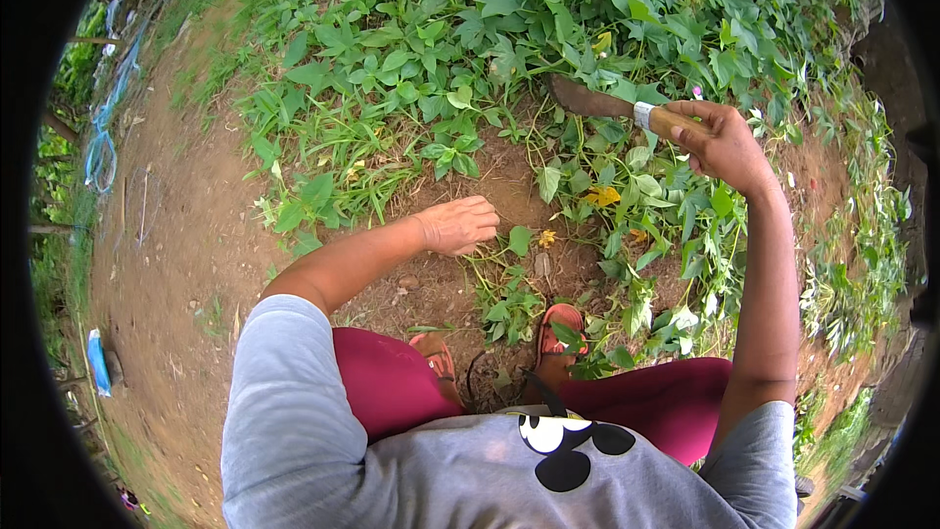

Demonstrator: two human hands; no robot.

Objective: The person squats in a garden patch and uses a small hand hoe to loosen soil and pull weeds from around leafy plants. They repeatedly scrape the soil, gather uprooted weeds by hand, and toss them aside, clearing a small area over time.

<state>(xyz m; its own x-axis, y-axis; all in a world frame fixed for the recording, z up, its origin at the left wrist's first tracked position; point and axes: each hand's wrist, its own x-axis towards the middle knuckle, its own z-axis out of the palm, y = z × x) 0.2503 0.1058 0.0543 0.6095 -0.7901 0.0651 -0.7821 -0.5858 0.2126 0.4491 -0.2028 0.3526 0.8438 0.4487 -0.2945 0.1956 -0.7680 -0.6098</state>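
Observation:
My right hand (723, 147) grips the wooden handle (679, 123) of a curved, rusty-bladed knife (596, 100). A pale band wraps the handle where it meets the blade. The blade points left, its tip against the green leaves of a low, dense vine patch (514, 37). My left hand (463, 226) hangs palm-down over bare soil (507, 195), left of the knife. Its fingers are bent, and their undersides are hidden. Thin stems with a green leaf (520, 241) lie just below its fingertips; whether the fingers hold any cannot be told.
Cut or wilting vines (642, 195) with yellowed leaves trail down the right side. My feet in orange sandals (562, 330) stand among low leaves. Blue cord (103, 143) lies along the far left, and a blue object (98, 364) lies on the dirt at lower left.

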